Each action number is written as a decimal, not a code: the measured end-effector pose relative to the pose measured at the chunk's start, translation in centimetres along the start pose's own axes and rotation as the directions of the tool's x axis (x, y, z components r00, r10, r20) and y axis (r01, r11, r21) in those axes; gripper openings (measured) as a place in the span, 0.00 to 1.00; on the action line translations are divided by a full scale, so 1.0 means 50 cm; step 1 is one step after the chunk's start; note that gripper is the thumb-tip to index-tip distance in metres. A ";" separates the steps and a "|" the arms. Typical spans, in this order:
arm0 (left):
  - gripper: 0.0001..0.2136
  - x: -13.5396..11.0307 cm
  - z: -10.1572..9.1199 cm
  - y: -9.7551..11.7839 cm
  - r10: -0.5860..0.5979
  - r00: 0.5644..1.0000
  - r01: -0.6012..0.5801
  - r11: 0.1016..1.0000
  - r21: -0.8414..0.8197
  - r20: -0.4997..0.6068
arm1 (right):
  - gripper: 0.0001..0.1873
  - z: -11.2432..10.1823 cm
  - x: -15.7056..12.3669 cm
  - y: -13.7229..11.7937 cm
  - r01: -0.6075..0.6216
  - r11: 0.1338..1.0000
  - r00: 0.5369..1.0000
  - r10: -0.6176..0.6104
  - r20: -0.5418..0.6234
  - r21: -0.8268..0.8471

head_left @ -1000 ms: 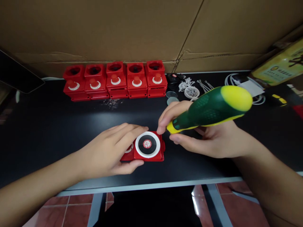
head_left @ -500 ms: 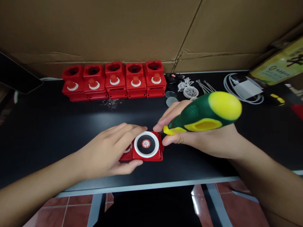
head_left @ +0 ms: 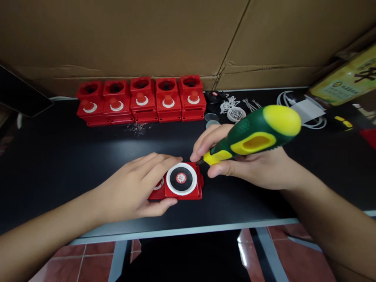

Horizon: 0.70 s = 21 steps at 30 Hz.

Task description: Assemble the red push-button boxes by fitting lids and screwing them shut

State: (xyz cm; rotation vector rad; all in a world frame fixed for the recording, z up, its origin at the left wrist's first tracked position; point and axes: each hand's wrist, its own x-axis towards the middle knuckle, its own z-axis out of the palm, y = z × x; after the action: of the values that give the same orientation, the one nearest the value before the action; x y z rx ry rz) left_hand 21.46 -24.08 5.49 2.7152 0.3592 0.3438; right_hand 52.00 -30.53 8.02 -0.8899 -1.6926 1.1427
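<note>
My left hand (head_left: 143, 184) grips a red plastic housing (head_left: 198, 194) flat on the black table, fingers along its far side and thumb along its near side. A white toothed ring (head_left: 170, 188) with a black disc (head_left: 181, 185) inside lies on top of the housing. In my right hand (head_left: 249, 172) is a green and yellow screwdriver (head_left: 249, 133), tilted with its handle up to the right. Its short visible shaft points at the housing's far right corner. Fingers of my right hand are close to that corner, and the tip's exact contact is hidden.
Several similar red housings (head_left: 142, 102) stand in a row at the back. To their right are black parts (head_left: 216, 98), white cords (head_left: 230, 104), a small bowl of metal pieces (head_left: 236, 114) and a coiled white cable (head_left: 315, 123). A yellow package (head_left: 343, 84) stands far right. Cardboard backs the table.
The screwdriver has turned slightly and its shaft now shows more. My right thumb has shifted a little away from the housing. My left hand and the housing stay nearly still.
</note>
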 end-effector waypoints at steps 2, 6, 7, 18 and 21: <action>0.25 0.001 0.000 0.000 0.012 1.000 -0.012 1.000 -0.005 -0.004 | 0.09 -0.003 -0.003 -0.003 -0.004 1.000 1.000 0.004 0.019 -0.012; 0.27 0.002 0.000 0.002 0.011 1.000 -0.011 1.000 -0.011 -0.004 | 0.09 0.001 -0.008 -0.006 -0.013 1.000 1.000 0.013 0.008 0.011; 0.27 0.002 -0.001 0.002 0.008 1.000 -0.008 1.000 -0.013 -0.003 | 0.09 0.002 -0.008 -0.006 -0.014 1.000 1.000 0.014 -0.007 -0.004; 0.26 -0.001 0.004 -0.002 0.016 1.000 -0.016 1.000 0.022 0.001 | 0.19 0.026 -0.003 0.001 -0.065 0.998 0.978 0.062 -0.197 -0.008; 0.26 0.000 0.005 -0.002 0.029 1.000 -0.028 0.999 0.029 -0.013 | 0.21 0.031 -0.002 0.002 -0.054 0.998 0.977 0.051 -0.207 -0.008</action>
State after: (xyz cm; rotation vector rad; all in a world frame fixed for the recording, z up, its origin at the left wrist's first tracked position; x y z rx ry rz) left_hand 21.49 -24.05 5.22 2.7495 0.3315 0.3673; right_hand 50.57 -31.07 7.62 -1.0314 -1.5165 1.0356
